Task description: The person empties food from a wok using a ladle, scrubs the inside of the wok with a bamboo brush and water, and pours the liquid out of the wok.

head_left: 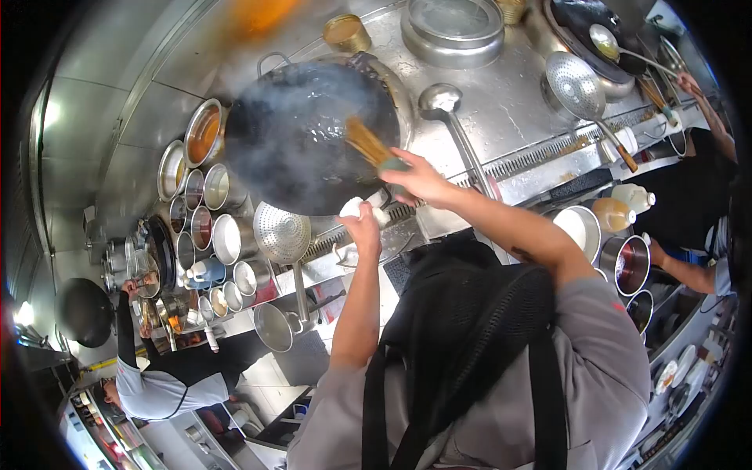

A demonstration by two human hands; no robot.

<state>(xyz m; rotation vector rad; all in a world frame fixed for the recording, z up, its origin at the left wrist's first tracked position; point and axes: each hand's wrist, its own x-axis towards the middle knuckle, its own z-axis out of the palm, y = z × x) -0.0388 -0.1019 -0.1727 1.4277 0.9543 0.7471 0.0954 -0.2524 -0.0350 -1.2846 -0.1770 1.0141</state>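
A large dark wok [266,133] sits on the range in front of me, steaming, with a wet sheen inside. My right hand [419,180] is closed around the bound end of a bamboo wok brush [366,143]. Its bristles point into the wok over the near right side and look slightly blurred. At the wok's near edge, my left hand [363,229] is closed on a folded white cloth [354,208]. Whether the cloth wraps a handle or the rim cannot be made out. A steel ladle [456,125] lies on the range top to the right of my right hand.
Left of the wok stand several metal pots [229,239] and a bowl of orange liquid [205,131]. A perforated skimmer [282,233] rests at the near edge. Another skimmer [576,84] lies right. One co-worker [168,384] is at left; another's arm [705,117] reaches in at right.
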